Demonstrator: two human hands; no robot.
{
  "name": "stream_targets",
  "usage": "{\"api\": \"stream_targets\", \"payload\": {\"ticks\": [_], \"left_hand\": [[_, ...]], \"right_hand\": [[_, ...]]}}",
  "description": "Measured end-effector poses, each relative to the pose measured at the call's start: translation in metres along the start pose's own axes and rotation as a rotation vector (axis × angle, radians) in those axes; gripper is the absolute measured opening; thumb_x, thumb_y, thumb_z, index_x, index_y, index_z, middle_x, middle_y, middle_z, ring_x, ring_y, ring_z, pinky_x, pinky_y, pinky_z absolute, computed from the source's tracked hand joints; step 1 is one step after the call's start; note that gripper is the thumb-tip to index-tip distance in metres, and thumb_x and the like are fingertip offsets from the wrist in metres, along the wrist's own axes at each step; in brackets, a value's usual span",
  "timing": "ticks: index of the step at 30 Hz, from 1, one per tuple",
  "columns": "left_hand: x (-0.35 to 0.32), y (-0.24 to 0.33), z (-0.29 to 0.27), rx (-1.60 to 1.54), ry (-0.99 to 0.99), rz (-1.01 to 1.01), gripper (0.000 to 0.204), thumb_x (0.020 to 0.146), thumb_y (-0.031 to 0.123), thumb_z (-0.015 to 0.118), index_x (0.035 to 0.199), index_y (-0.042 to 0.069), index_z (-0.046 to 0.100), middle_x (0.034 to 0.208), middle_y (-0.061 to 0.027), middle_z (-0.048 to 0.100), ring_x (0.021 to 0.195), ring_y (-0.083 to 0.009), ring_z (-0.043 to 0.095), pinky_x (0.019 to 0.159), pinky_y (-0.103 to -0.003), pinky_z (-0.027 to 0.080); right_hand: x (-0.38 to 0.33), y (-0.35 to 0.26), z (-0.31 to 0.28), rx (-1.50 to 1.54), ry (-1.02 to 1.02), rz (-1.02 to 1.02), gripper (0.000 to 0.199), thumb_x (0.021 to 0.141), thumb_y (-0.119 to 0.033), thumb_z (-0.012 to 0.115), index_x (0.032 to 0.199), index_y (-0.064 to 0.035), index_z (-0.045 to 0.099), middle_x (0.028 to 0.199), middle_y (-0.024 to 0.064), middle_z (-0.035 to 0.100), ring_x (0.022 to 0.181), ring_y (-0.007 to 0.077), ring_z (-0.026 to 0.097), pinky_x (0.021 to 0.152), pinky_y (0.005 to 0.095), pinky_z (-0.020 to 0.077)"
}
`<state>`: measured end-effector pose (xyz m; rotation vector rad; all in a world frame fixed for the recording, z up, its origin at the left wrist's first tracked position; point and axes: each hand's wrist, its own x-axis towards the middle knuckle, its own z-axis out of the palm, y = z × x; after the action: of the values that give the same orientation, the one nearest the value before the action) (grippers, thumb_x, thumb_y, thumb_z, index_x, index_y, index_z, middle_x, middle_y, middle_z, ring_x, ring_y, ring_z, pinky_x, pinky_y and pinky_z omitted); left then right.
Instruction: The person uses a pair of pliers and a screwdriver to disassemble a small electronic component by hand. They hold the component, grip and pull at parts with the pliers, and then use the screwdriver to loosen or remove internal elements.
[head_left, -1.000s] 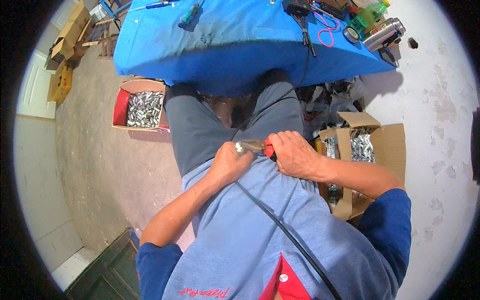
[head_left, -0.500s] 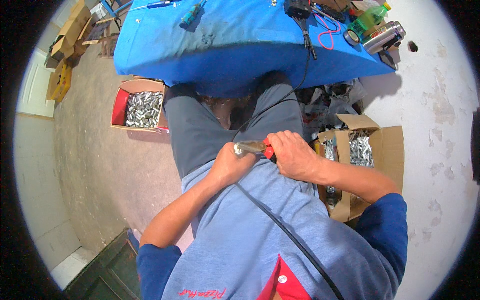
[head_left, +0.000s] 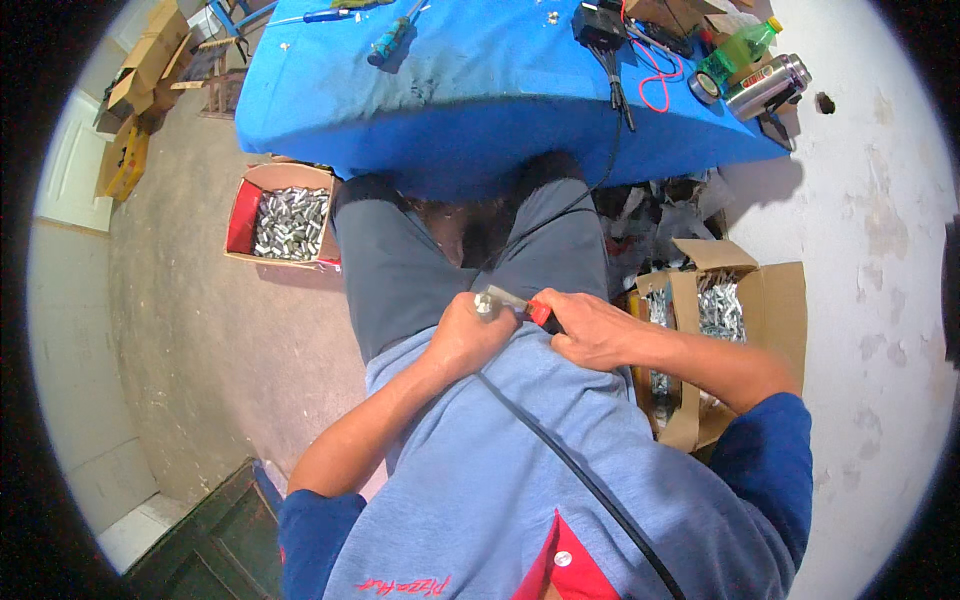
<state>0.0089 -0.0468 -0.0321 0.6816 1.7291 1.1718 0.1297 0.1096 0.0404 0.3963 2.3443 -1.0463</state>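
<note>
My left hand (head_left: 468, 338) is closed in my lap around a small silvery, white-topped piece (head_left: 486, 303), whose lower part is hidden by the fingers. My right hand (head_left: 592, 330) grips a hand tool that looks like pliers (head_left: 540, 313), with red and black handles. Its metal end reaches to the top of the piece and seems to touch it; blur hides the exact contact. A black cable (head_left: 560, 448) runs up my shirt and passes behind my hands.
A blue-covered table (head_left: 480, 115) stands ahead, bearing a screwdriver (head_left: 390, 42), a green bottle (head_left: 738, 52) and a steel flask (head_left: 765, 88). Left on the floor, a carton (head_left: 240, 215) holds many metal cylinders. At right, an open cardboard box (head_left: 778, 310) with metal parts stands by the wall.
My right hand has turned and shifted slightly down and right, changing the tool's angle at the piece. My left hand stays closed around it, slightly lower in view.
</note>
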Motion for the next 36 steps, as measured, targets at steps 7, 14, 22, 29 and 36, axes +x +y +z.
{"api": "stream_targets", "payload": {"ticks": [7,14,22,29,36], "left_hand": [[-0.003,0.008,-0.009,-0.193,-0.059,0.023,0.015,0.085,0.015,0.059,0.086,0.002,0.066,0.071,0.0008,0.059,0.066,-0.0084,0.052,0.060,-0.029,0.045],[0.002,-0.004,-0.008,-0.237,-0.076,0.071,0.015,0.087,0.015,0.060,0.094,0.003,0.066,0.078,0.0053,0.058,0.071,-0.0056,0.050,0.063,-0.025,0.044],[0.002,-0.001,-0.004,-0.231,-0.107,0.132,0.018,0.090,0.010,0.057,0.101,0.001,0.068,0.084,0.0028,0.064,0.077,-0.0069,0.054,0.070,-0.027,0.048],[0.002,0.000,-0.005,-0.173,-0.145,0.122,0.018,0.090,0.010,0.057,0.101,0.001,0.068,0.082,0.0038,0.063,0.075,-0.0061,0.053,0.068,-0.026,0.047],[0.000,0.005,-0.008,0.022,-0.166,0.097,0.023,0.084,0.012,0.053,0.096,-0.001,0.067,0.080,-0.0127,0.069,0.072,-0.0155,0.063,0.068,-0.035,0.051]], "right_hand": [[-0.003,0.010,0.000,0.082,0.053,-0.128,0.050,0.075,-0.003,0.049,0.124,0.0028,0.043,0.111,0.0264,0.055,0.106,0.0428,0.053,0.094,0.0454,0.0419],[-0.002,-0.003,-0.005,-0.089,0.092,-0.089,0.052,0.072,0.001,0.048,0.123,0.0031,0.042,0.112,0.0246,0.053,0.108,0.0414,0.049,0.096,0.0468,0.0389],[-0.002,0.001,0.003,-0.237,0.238,-0.202,0.048,0.071,0.002,0.048,0.119,0.0053,0.043,0.108,0.0249,0.052,0.103,0.0422,0.049,0.093,0.0486,0.0397],[-0.002,0.005,0.004,-0.268,0.218,-0.203,0.047,0.070,0.003,0.049,0.117,0.0057,0.045,0.105,0.0234,0.052,0.101,0.0404,0.050,0.090,0.0470,0.0415],[0.005,0.021,0.013,-0.341,0.379,-0.417,0.026,0.077,-0.003,0.053,0.101,0.0035,0.047,0.087,0.0224,0.055,0.082,0.0396,0.055,0.074,0.0477,0.0446]]}}
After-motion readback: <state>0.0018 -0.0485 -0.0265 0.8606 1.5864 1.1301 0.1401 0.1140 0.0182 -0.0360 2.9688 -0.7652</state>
